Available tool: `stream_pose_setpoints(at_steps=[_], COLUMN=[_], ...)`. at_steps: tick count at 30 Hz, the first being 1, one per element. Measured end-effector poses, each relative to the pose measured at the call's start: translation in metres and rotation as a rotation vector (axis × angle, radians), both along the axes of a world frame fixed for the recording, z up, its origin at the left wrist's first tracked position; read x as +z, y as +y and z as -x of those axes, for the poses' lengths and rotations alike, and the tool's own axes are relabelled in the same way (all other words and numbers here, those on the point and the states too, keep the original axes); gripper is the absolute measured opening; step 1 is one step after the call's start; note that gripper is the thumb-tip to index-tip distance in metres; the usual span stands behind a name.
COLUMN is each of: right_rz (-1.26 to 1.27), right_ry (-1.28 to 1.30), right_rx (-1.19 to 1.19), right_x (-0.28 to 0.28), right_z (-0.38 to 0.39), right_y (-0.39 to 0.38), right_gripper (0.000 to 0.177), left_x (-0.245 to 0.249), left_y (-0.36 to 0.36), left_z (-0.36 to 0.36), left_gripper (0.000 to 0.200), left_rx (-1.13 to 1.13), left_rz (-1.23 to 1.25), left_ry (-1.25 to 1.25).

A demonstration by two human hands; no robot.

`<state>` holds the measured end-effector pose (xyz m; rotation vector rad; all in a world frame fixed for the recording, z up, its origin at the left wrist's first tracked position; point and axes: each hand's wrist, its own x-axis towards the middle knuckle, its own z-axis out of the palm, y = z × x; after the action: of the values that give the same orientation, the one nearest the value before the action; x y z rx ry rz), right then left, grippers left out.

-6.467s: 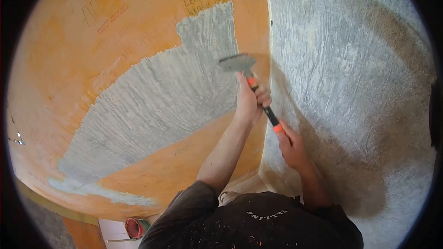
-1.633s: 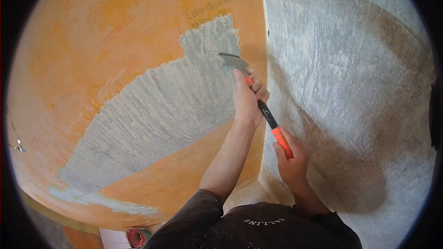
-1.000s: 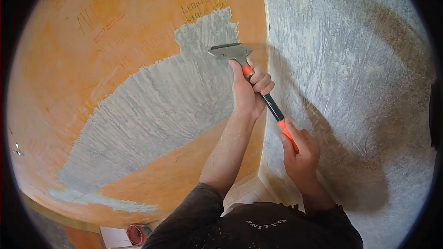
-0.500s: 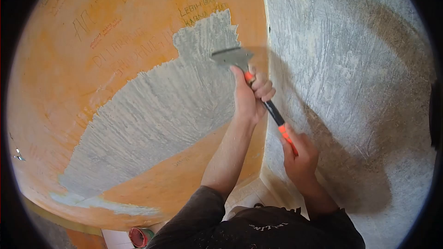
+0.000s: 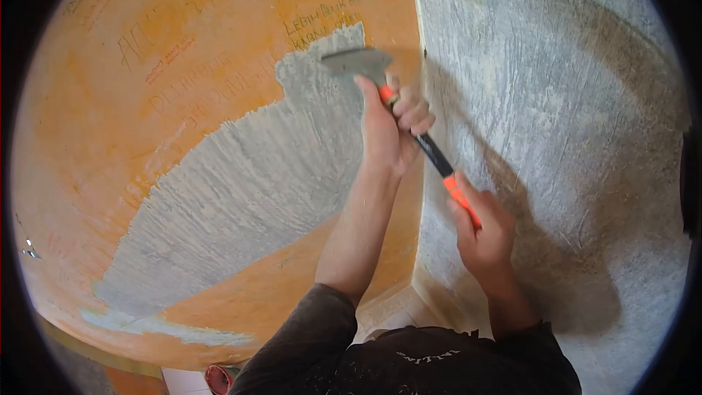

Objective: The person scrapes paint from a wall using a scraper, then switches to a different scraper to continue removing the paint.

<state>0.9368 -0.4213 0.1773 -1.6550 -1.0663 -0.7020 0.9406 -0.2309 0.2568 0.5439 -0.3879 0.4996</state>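
Observation:
Both my hands grip one long-handled wall scraper [image 5: 360, 63], its wide grey blade over the upper part of the bared patch. My left hand [image 5: 387, 121] wraps the handle just below the blade, thumb pointing up along it. Lower down, my right hand [image 5: 484, 227] closes round the orange end of the black and orange handle [image 5: 436, 155]. Behind the blade, the orange painted wall [image 5: 219, 66] carries a large grey scraped patch [image 5: 241, 183] with ragged upper edges. The blade hides part of that patch near its top.
A grey, streaked wall [image 5: 526, 102] meets the orange wall at a corner on the right, with my shadow on it. Handwriting [image 5: 327, 13] marks the orange paint above the patch. A reddish bucket [image 5: 218, 379] stands on the floor at bottom left.
The scraper blade has moved up and slightly left on the wall. My left hand has risen with it, and my right hand has shifted a little up and to the right.

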Motion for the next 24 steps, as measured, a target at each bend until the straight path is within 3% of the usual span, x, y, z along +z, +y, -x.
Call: stream_pose_setpoints(at_steps=[3, 8, 11, 17, 20, 21, 24], right_rz=[0.082, -0.030, 0.051, 0.003, 0.097, 0.089, 0.050], right_ry=[0.033, 0.068, -0.007, 0.034, 0.002, -0.012, -0.008], right_rx=[0.026, 0.059, 0.047, 0.013, 0.039, 0.039, 0.050], right_x=[-0.016, 0.018, 0.010, 0.034, 0.016, 0.013, 0.012], right_z=[0.004, -0.003, 0.004, -0.001, 0.006, 0.005, 0.002], right_y=[-0.009, 0.003, -0.007, 0.003, -0.011, -0.010, -0.003], right_gripper=[0.038, 0.038, 0.039, 0.039, 0.042, 0.042, 0.043], left_x=[-0.034, 0.011, -0.014, 0.023, -0.005, -0.011, 0.001], left_y=[0.001, 0.003, 0.000, 0.006, 0.000, -0.005, 0.003], left_z=[0.004, 0.001, 0.004, -0.007, 0.004, 0.008, 0.002], left_gripper=[0.050, 0.052, 0.051, 0.049, 0.049, 0.050, 0.050], left_rx=[-0.060, -0.030, -0.096, -0.072, -0.031, -0.119, -0.012], left_rz=[-0.004, -0.007, 0.036, -0.013, 0.016, 0.055, -0.001], left_ry=[-0.044, -0.052, -0.073, -0.147, -0.055, -0.103, -0.066])
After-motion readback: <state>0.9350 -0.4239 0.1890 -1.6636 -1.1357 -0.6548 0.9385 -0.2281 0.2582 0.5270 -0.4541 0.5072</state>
